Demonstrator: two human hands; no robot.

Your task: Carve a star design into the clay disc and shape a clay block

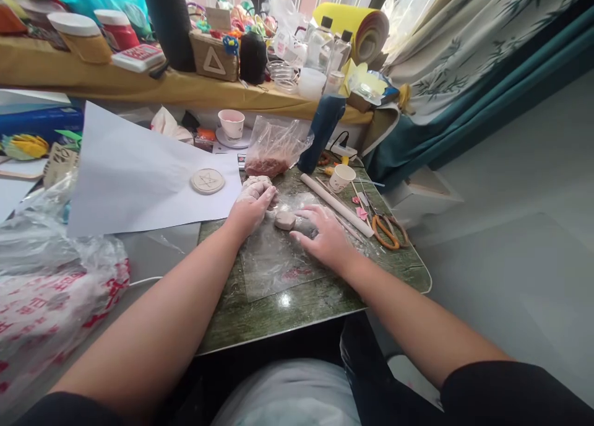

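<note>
A small, thick, pale disc that looks like clay lies on a clear plastic sheet on the green table. My right hand is just right of it, thumb and fingers apart, the fingertips close to its edge. On the disc's left, my left hand has its fingers curled round a pale clay lump that shows above the knuckles. Whitish residue coats the fingers of both hands. A round clay piece marked with a star rests on white paper to the left.
A rolling rod, a paper cup and orange-handled scissors are on the table's right side. Behind my hands stands a plastic bag of reddish-brown material. A cluttered ledge runs along the back. Crumpled plastic lies at left.
</note>
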